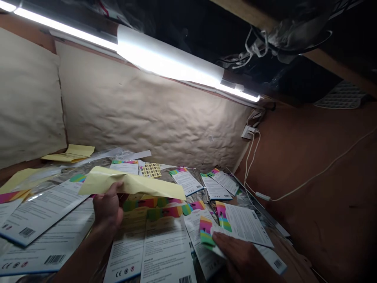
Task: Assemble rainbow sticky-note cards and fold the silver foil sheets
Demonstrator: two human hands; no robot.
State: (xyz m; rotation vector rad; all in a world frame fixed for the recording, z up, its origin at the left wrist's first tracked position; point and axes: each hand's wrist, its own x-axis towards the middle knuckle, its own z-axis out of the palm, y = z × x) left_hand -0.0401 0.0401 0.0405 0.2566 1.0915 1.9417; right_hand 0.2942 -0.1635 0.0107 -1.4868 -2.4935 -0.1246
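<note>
My left hand (108, 206) is closed on a pale yellow paper sheet (153, 186), long and curled, held above the packets with the thumb on its near side. Over to the right, my right hand (235, 251) is closed on a printed packet (206, 232) with a rainbow-striped top; the fingers cover most of its white body and the thumb is hidden. Beneath and between the hands lie more white packets (167, 251) with text, barcodes and coloured tops, several of them overlapping. A small sheet of yellow stickers (151, 169) lies behind the yellow sheet.
More yellow sheets (70, 152) and clear plastic lie at the back left. Packets (188, 181) spread towards the back right. A white cable (312, 173) with an inline switch (262, 196) hangs from a wall socket (249, 132). A tube light (171, 59) is overhead.
</note>
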